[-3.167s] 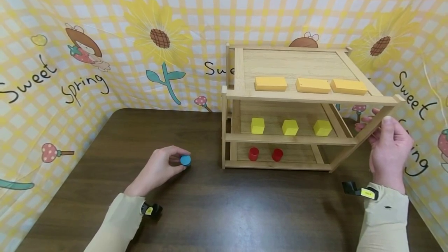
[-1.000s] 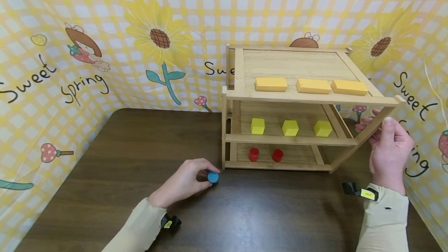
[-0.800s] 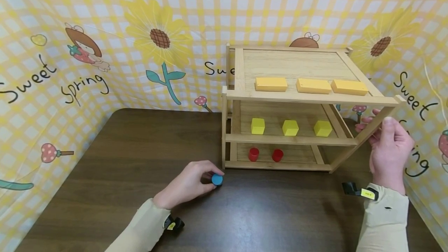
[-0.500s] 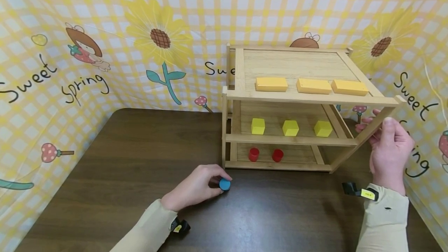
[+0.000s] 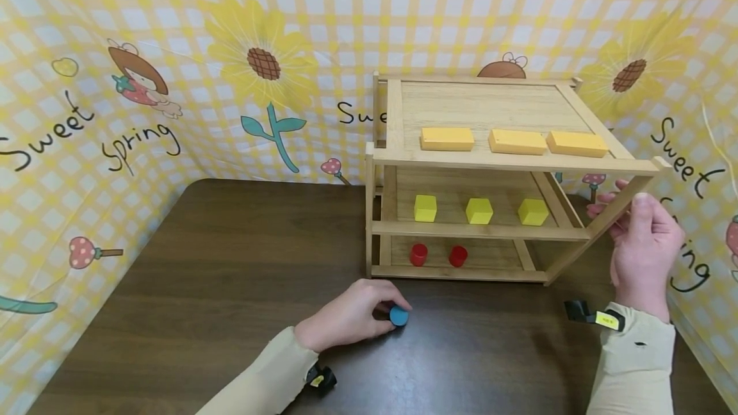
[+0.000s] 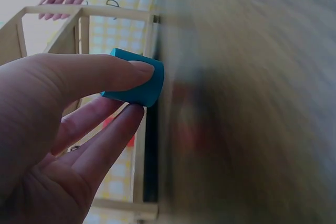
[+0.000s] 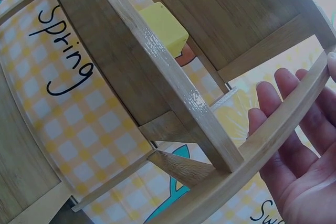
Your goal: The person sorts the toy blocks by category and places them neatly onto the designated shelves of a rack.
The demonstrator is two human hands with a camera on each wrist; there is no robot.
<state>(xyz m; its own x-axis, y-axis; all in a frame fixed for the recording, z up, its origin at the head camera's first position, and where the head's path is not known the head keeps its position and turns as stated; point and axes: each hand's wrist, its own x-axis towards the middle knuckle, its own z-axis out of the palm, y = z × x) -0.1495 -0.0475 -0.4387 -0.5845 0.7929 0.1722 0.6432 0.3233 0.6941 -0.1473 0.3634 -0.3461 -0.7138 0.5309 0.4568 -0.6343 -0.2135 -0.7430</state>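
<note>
My left hand (image 5: 352, 316) pinches a blue cylinder block (image 5: 398, 316) between thumb and fingers. It is low over the brown table, in front of the wooden shelf rack (image 5: 478, 101). The left wrist view shows the thumb on one side of the blue cylinder (image 6: 151, 88) and fingertips on the other, close to the tabletop. My right hand (image 5: 646, 242) holds the rack's right front post (image 5: 599, 224), thumb in front and fingers behind. Two red cylinders (image 5: 418, 255) stand on the bottom shelf. Three yellow cubes (image 5: 425, 209) line the middle one.
Three light orange oblong blocks (image 5: 446, 139) lie along the front of the rack's top board. Checked cloth (image 5: 173, 5) with printed flowers hangs behind and on both sides of the table (image 5: 248, 229). The rack's front bottom rail (image 5: 461, 274) forms a low edge.
The left hand has carried the blue cylinder rightward and toward the front, from left of the rack to before its bottom shelf. My right hand has stayed at the post.
</note>
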